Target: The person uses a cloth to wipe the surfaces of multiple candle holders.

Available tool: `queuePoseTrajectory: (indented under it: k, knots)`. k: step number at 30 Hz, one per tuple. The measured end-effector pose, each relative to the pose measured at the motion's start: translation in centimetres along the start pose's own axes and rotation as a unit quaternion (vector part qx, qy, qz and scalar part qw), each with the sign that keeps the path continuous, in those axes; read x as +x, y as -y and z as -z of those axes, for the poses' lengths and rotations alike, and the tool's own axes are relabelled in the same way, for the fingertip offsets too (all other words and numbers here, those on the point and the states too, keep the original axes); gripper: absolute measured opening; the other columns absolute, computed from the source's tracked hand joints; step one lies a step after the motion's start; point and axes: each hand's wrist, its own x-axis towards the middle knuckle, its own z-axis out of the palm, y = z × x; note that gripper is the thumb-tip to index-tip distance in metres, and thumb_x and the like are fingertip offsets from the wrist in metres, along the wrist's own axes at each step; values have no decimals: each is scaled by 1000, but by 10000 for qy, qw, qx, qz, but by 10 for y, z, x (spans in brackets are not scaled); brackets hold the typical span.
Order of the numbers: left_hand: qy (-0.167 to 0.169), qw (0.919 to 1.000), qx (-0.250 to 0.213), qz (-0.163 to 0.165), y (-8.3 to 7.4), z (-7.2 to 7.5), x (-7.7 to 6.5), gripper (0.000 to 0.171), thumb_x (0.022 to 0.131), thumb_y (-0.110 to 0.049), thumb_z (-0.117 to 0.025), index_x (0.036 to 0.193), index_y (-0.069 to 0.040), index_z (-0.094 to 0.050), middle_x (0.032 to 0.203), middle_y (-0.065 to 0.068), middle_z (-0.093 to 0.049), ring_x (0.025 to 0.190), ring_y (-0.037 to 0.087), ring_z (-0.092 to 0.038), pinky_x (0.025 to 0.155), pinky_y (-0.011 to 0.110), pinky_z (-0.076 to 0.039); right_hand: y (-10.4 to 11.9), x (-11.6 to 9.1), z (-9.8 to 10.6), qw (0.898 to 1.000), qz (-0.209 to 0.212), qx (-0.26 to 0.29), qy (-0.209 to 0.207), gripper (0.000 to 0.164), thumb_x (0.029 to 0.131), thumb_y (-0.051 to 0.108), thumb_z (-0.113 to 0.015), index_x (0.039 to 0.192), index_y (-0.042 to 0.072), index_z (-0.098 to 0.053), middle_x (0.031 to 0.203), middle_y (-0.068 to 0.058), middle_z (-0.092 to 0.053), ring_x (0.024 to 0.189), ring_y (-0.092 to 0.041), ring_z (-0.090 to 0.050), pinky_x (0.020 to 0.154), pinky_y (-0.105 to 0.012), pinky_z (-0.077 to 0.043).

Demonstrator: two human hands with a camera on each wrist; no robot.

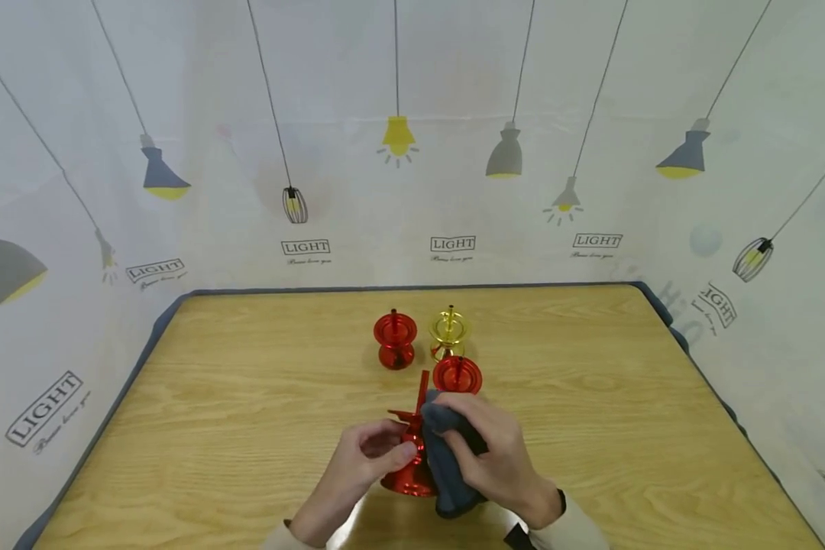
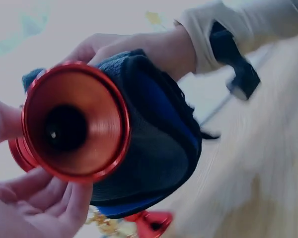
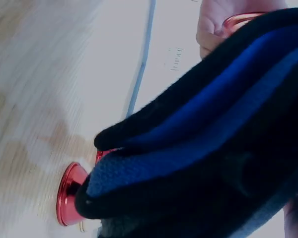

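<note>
My left hand [image 1: 352, 464] holds a shiny red candle holder [image 1: 407, 483] by its stem, thumb in front. The holder leans slightly, its flared base low and its thin spike up. My right hand [image 1: 500, 452] pinches a folded dark blue-grey cloth [image 1: 451, 475] against the holder's right side. In the left wrist view the hollow underside of the red base [image 2: 100, 124] faces the camera, with the cloth [image 2: 159, 163] wrapped close beside it. The cloth [image 3: 188, 144] fills much of the right wrist view and hides most of the right hand there.
Beyond my hands stand a red candle holder [image 1: 395, 330], a gold one [image 1: 449, 328] and another red one [image 1: 457, 373], the last partly behind the right hand. They share a wood-grain table [image 1: 247, 367]. A white lamp-printed sheet [image 1: 357, 214] surrounds its back and sides.
</note>
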Motion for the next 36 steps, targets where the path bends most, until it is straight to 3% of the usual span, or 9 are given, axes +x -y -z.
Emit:
queuePoseTrajectory:
  k: [3,9,13,16,19,23,26,32,36]
  knots:
    - [748,9904,-1162,-84,6,2,2,28,99,-18,-65,119,0,-68,99,-6,-74,92,6,-69,84,23,-56,1,0,0,9990,-155,328,-246,33,88,-5,-73,120,-2,-65,108,-16,-72,99,-20,-71,94,-22,-54]
    - [2037,9416,-2677,-156,12,3,3,26,106,-26,-50,120,-17,-69,108,-6,-75,98,6,-70,89,27,-56,5,2,0,9883,-899,1180,-364,46,79,-21,-71,122,-5,-64,106,-20,-71,99,-11,-70,88,-22,-57]
    - [1786,9600,-2155,-66,6,6,2,25,106,-20,-48,120,-12,-67,107,-7,-74,98,5,-68,90,25,-55,3,5,4,9948,-665,742,-216,37,85,-13,-72,120,-3,-65,106,-17,-72,98,-13,-71,91,-20,-55]
    - [1134,9885,-996,-98,-2,7,2,28,103,-19,-56,122,1,-64,105,-5,-72,96,6,-68,86,23,-55,0,8,8,9999,-130,31,-16,25,96,5,-68,120,-1,-66,108,-15,-73,97,-21,-71,96,-20,-53]
    - [484,9986,189,-134,-7,6,3,38,98,-22,-67,120,8,-64,102,1,-72,91,7,-68,82,23,-55,-1,10,8,9988,234,-323,277,27,103,18,-58,120,-2,-65,109,-15,-73,97,-25,-72,97,-23,-53]
    - [265,9980,525,-240,-5,5,5,40,96,-22,-71,120,8,-65,102,6,-73,90,9,-70,82,24,-56,1,10,7,9986,244,-250,407,29,103,20,-58,121,-1,-65,110,-14,-72,98,-26,-72,99,-23,-53]
    - [703,9963,-344,-349,0,8,4,41,100,-21,-65,128,9,-62,107,0,-74,96,9,-70,85,25,-57,3,10,5,9998,23,58,206,26,99,12,-65,122,-1,-65,110,-15,-72,98,-24,-71,98,-21,-52]
    - [2066,9480,-2414,-176,7,13,5,30,107,-23,-49,130,-10,-63,116,-1,-74,105,11,-71,92,30,-57,6,7,-2,9932,-827,803,-143,45,81,-16,-74,121,1,-65,107,-16,-73,100,-14,-72,90,-21,-56]
    - [2181,9499,-2237,-123,4,15,4,35,107,-20,-45,135,-4,-57,117,-2,-72,107,10,-69,95,29,-55,6,7,-2,9966,-546,602,-162,43,82,-14,-73,121,0,-65,106,-16,-73,98,-17,-72,90,-21,-55]
